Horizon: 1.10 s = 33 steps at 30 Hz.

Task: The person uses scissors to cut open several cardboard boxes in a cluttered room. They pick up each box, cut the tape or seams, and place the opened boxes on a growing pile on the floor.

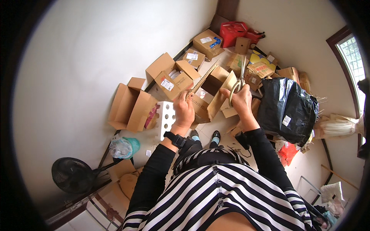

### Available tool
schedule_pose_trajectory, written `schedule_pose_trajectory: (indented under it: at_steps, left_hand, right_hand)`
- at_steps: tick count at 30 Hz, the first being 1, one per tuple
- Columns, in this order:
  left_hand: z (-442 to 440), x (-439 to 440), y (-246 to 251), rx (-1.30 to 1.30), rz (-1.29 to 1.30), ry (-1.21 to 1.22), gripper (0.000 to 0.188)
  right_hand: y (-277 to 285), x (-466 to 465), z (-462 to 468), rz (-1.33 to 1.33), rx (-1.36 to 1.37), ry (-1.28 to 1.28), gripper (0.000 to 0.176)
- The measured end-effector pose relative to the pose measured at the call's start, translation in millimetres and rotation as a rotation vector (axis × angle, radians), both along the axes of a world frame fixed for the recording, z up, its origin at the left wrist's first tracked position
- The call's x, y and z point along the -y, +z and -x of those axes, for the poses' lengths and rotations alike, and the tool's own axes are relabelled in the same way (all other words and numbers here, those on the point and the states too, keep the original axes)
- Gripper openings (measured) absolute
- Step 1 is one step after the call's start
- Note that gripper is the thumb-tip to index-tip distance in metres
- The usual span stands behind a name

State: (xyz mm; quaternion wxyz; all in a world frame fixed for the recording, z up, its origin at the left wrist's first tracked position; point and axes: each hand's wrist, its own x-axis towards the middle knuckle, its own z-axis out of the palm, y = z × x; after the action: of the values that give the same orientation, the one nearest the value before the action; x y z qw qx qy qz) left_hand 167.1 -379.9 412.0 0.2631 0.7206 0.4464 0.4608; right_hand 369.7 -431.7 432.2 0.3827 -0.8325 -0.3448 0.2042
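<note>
A cardboard box (201,107) with its top flaps spread is held up in front of me, and printed characters show on its near side. My left hand (184,109) grips the edge of its left flap. On the other side, my right hand (242,97) holds a pair of scissors (243,69) by pale handles, blades pointing away from me. The thumb of that hand rests against the box's right flap (225,95). Inside the box is something pale, only partly visible. Just left of my left hand stands a white foam piece (164,119) with round holes.
Open cartons (127,108) stand on the left, near a teal waste basket (133,147) and a black fan (72,174). A large black plastic-wrapped bundle (284,109) fills the right. Taped boxes (206,43) and red bags (232,33) lie ahead.
</note>
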Motion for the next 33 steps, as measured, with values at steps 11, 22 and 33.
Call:
schedule_pose_trajectory:
  at_steps: [11,22,33]
  left_hand:
    - [-2.1,6.3,-1.9,-0.141,-0.113,-0.226,0.020]
    - [-10.3,14.9,1.1,-0.074,-0.071,-0.156,0.014]
    - [21.8,-22.2,-25.3,0.058,0.128,0.056,0.018]
  right_hand:
    - [-2.7,-19.7,-22.7,-0.001,0.204,0.067,0.076]
    - [-48.6,-27.2,-22.9,0.089,0.279,0.160,0.040]
    - [-17.3,-15.6,-45.8,-0.060,0.155,0.294,0.028]
